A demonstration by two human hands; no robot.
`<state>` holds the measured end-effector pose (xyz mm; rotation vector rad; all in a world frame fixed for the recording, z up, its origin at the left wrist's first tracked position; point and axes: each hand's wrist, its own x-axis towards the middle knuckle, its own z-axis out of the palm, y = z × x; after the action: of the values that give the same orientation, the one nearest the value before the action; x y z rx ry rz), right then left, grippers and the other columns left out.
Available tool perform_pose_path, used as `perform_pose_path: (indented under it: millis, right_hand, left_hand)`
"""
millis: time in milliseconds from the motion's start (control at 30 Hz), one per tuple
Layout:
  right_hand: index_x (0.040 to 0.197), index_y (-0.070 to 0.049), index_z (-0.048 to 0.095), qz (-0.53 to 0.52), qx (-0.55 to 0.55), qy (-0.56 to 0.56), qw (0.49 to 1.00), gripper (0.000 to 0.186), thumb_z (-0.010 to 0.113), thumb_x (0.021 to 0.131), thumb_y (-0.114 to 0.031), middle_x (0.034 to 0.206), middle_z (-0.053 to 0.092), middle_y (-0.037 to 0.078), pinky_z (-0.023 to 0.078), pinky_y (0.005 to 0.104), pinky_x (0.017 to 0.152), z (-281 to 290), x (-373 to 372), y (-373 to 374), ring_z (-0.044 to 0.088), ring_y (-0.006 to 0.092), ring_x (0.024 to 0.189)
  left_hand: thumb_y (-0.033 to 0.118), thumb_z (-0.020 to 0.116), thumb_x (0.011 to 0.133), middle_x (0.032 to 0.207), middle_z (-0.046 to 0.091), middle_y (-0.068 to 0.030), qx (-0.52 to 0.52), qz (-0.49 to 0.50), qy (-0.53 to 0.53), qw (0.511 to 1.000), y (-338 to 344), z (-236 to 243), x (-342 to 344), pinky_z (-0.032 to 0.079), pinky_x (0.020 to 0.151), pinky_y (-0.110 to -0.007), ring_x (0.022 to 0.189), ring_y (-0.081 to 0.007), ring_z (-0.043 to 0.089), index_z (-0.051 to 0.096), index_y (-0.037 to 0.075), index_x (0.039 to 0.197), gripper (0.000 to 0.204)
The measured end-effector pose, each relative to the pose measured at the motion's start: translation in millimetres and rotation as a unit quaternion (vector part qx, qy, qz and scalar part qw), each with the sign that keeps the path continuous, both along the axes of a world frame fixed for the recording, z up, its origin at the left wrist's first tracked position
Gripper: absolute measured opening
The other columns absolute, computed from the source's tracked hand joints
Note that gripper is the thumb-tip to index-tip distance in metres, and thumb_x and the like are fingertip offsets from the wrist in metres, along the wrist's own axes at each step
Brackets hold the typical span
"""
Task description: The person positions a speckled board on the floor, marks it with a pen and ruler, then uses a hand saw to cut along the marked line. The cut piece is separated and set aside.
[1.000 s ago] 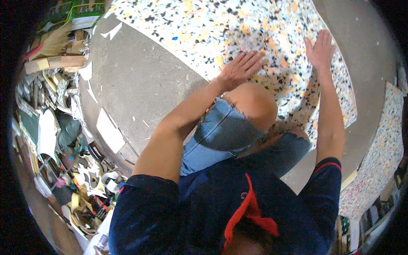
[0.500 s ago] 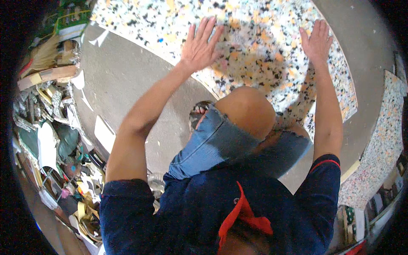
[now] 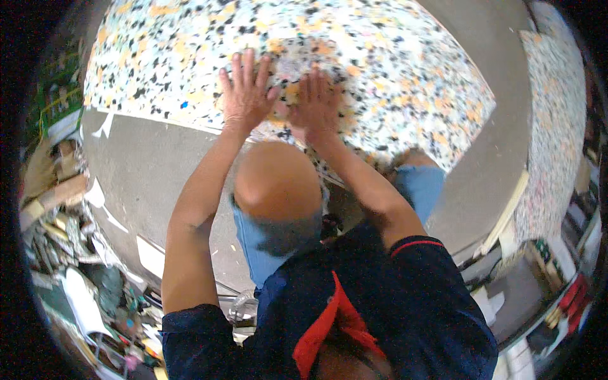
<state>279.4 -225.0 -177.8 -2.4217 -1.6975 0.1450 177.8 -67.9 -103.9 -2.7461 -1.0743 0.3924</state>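
While you kneel on the grey concrete floor (image 3: 145,177), your dark blue shirt (image 3: 392,297) with its red collar piece fills the nearest part of the view, and your bent knee in blue denim shorts (image 3: 266,234) sits just beyond it. Both your forearms reach up and away from you, close together. Your left hand (image 3: 246,95) lies flat, fingers spread and straight, palm down on the speckled foam sheet (image 3: 392,69); it grasps nothing, only presses on the surface. Your right hand (image 3: 315,104) lies just beside it, almost touching at the thumbs, likewise open and flat on the same sheet with nothing gripped. That sheet, pale with black, orange and yellow flecks, is spread on the floor ahead of your knees and stretches well past your hands to the far edge. Off to your left, a heap of paper scraps and offcuts (image 3: 76,266) lines the floor's edge. Farther right, a second speckled sheet (image 3: 557,126) lies apart from the first.
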Motion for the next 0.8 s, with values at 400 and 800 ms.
perform_pose_path:
  millis: [400,800]
  right_hand:
    - [0.149,0.008,0.039,-0.059,0.031,-0.009,0.998,0.080,0.053,0.094,-0.049,0.157,0.035,0.026,0.021,0.0652,0.117,35.4,156.5,73.8,0.028,0.0393,0.148]
    - [0.156,0.003,0.025,-0.081,-0.059,-0.057,0.993,0.085,0.044,0.100,-0.057,0.165,0.020,0.019,0.011,0.0572,0.124,33.2,256.6,117.7,0.014,0.0335,0.155]
  left_hand:
    - [0.054,0.052,0.099,0.167,0.019,-0.0175,-0.069,-0.007,0.014,0.997,-4.1,6.1,32.0,0.012,0.122,-0.061,0.154,-0.0418,0.012,0.027,0.003,0.159,0.082]
    - [0.045,0.048,0.096,0.161,0.036,-0.0162,0.011,-0.153,-0.136,0.979,0.6,-28.2,114.9,0.021,0.119,-0.063,0.150,-0.0387,0.030,0.045,0.002,0.150,0.069]
